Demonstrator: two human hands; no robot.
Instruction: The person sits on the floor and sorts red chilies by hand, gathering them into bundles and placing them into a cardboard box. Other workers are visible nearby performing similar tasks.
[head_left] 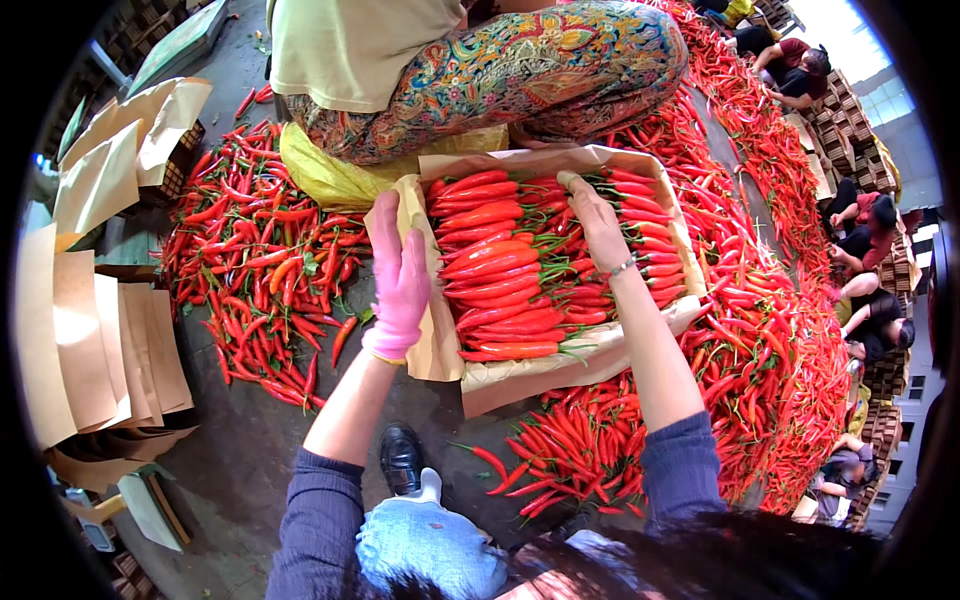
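A box (540,388) lined with brown paper (435,325) lies in front of me. Inside are rows of long red chili peppers (495,268), their green stems meeting toward the middle. My left hand (400,285), in a pink glove, is upright at the box's left side, fingers stretched out, beside the folded-out paper flap. Over the right part of the rows lies my right hand (598,225), fingers extended, with a light covering on a fingertip and a bracelet at the wrist. Neither hand grips a pepper. Whether the right palm presses on the peppers is hidden.
Loose chili piles (275,260) cover the floor left of the box and continue (760,340) along its right. A person in patterned trousers (490,80) sits just beyond it by a yellow sack (330,172). Brown paper sheets (100,340) stand at left. Several people work at far right.
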